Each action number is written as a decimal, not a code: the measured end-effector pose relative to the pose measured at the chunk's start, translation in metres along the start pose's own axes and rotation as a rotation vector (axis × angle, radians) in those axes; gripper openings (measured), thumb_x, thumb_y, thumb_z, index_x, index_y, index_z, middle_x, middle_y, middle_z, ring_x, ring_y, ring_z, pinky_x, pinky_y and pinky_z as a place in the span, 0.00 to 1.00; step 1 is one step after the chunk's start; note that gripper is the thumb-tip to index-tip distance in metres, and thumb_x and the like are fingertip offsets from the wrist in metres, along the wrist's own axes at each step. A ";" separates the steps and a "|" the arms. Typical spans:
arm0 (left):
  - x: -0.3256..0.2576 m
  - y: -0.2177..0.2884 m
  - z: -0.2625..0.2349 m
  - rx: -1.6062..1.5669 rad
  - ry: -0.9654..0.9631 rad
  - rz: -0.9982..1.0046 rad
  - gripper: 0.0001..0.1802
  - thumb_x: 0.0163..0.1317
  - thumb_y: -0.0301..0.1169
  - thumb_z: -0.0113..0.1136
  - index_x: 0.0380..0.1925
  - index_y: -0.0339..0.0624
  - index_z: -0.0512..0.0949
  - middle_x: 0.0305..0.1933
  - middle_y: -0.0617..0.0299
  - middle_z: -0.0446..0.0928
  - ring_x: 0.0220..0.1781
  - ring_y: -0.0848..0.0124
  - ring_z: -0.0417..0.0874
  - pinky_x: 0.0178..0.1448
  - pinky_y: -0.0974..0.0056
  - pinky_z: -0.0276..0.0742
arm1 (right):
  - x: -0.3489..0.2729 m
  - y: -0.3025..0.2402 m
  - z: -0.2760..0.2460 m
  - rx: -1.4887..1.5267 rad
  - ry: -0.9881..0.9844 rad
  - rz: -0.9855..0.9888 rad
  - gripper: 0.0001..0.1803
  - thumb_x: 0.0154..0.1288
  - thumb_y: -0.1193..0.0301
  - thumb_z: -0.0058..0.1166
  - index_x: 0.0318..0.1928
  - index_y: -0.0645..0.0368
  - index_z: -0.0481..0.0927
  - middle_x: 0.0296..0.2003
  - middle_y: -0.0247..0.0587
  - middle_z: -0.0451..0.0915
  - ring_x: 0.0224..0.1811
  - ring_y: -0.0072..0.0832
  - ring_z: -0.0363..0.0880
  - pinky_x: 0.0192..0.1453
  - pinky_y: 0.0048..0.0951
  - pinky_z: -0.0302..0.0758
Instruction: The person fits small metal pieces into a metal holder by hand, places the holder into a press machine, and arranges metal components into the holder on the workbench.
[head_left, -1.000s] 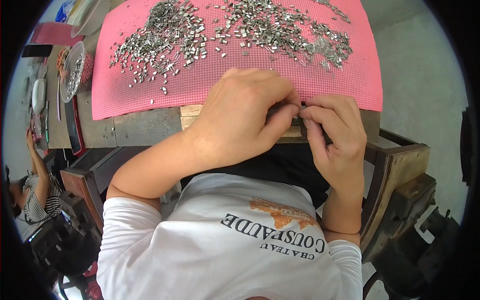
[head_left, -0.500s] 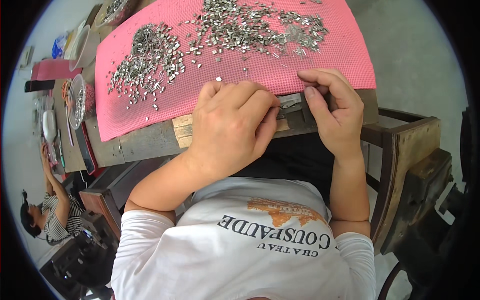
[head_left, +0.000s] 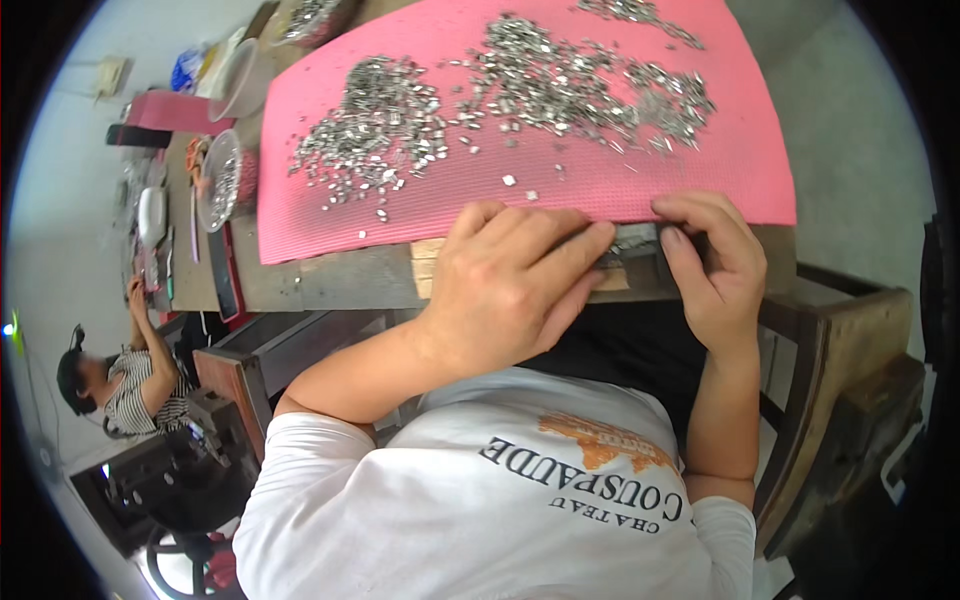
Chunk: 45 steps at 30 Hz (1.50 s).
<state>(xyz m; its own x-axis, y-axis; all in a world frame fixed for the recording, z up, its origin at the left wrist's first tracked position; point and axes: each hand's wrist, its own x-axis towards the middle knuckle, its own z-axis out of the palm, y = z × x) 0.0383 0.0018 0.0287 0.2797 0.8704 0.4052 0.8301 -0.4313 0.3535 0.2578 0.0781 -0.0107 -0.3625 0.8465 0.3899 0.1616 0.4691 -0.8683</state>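
At the table's near edge my left hand [head_left: 515, 275] bends over a small grey metal block [head_left: 632, 240]. Its fingers are pressed together with the thumb tucked beneath; anything in the fingertips is too small or hidden. My right hand [head_left: 715, 265] curls at the block's right end, thumb against the dark part there and index finger arched above. What lies inside its curled fingers is hidden. Pale wooden pieces [head_left: 427, 268] show beside and under the left hand. Beyond both hands, several piles of tiny silvery metal pieces [head_left: 375, 120] lie on a pink textured mat [head_left: 330, 225].
Clear plastic bowls [head_left: 205, 190] with metal pieces stand left of the mat, near a dark red-edged flat object [head_left: 226, 270]. A wooden stool-like frame [head_left: 830, 330] is at the right. Another person in a striped shirt [head_left: 150, 390] sits at the far left, hands raised to the table.
The whole view has shifted, so the scene sits further right. My left fingers now stretch further along the metal block. My right hand keeps nearly the same curled pose.
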 end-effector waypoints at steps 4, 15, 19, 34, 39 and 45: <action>-0.018 -0.012 -0.001 0.046 0.016 -0.001 0.29 0.47 0.32 0.78 0.55 0.49 0.88 0.49 0.66 0.86 0.47 0.66 0.84 0.50 0.59 0.71 | -0.001 0.000 -0.003 -0.014 -0.064 -0.046 0.13 0.59 0.86 0.62 0.46 0.66 0.86 0.42 0.45 0.86 0.44 0.35 0.85 0.51 0.31 0.79; -0.029 -0.031 0.002 -0.085 0.150 -0.083 0.25 0.50 0.36 0.78 0.52 0.51 0.88 0.47 0.68 0.85 0.48 0.67 0.83 0.52 0.59 0.71 | 0.004 -0.016 -0.010 -0.101 -0.135 0.062 0.11 0.63 0.83 0.61 0.47 0.68 0.85 0.45 0.45 0.85 0.49 0.33 0.83 0.58 0.32 0.77; -0.044 -0.064 -0.025 0.007 0.276 -0.156 0.20 0.53 0.34 0.78 0.49 0.50 0.89 0.42 0.65 0.86 0.45 0.64 0.84 0.51 0.58 0.73 | 0.017 -0.030 -0.003 -0.267 -0.158 -0.007 0.11 0.63 0.82 0.62 0.47 0.66 0.85 0.43 0.46 0.85 0.48 0.37 0.83 0.56 0.33 0.77; -0.055 -0.121 -0.038 0.171 0.325 -0.321 0.14 0.59 0.38 0.73 0.46 0.53 0.89 0.47 0.68 0.82 0.52 0.62 0.80 0.56 0.55 0.71 | 0.093 -0.052 0.133 -0.511 -0.401 -0.401 0.09 0.62 0.73 0.66 0.44 0.57 0.88 0.36 0.41 0.83 0.44 0.41 0.81 0.52 0.42 0.73; -0.043 -0.119 -0.034 0.196 0.282 -0.297 0.08 0.57 0.35 0.73 0.37 0.53 0.90 0.43 0.70 0.83 0.52 0.63 0.80 0.57 0.55 0.70 | 0.098 -0.046 0.147 -0.634 -0.443 -0.464 0.06 0.60 0.73 0.65 0.38 0.57 0.86 0.33 0.41 0.80 0.43 0.40 0.81 0.51 0.42 0.73; -0.040 -0.113 -0.036 0.330 0.300 -0.223 0.05 0.57 0.33 0.71 0.34 0.53 0.88 0.39 0.70 0.83 0.51 0.63 0.80 0.57 0.54 0.70 | 0.091 -0.045 0.135 -0.596 -0.439 -0.406 0.06 0.65 0.75 0.61 0.42 0.59 0.81 0.34 0.45 0.81 0.43 0.42 0.82 0.52 0.43 0.73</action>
<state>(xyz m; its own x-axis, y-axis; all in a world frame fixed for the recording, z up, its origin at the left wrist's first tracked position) -0.0838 0.0067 0.0028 -0.0329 0.8054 0.5918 0.9760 -0.1017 0.1927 0.0941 0.0997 0.0227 -0.8011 0.4666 0.3748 0.3542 0.8744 -0.3315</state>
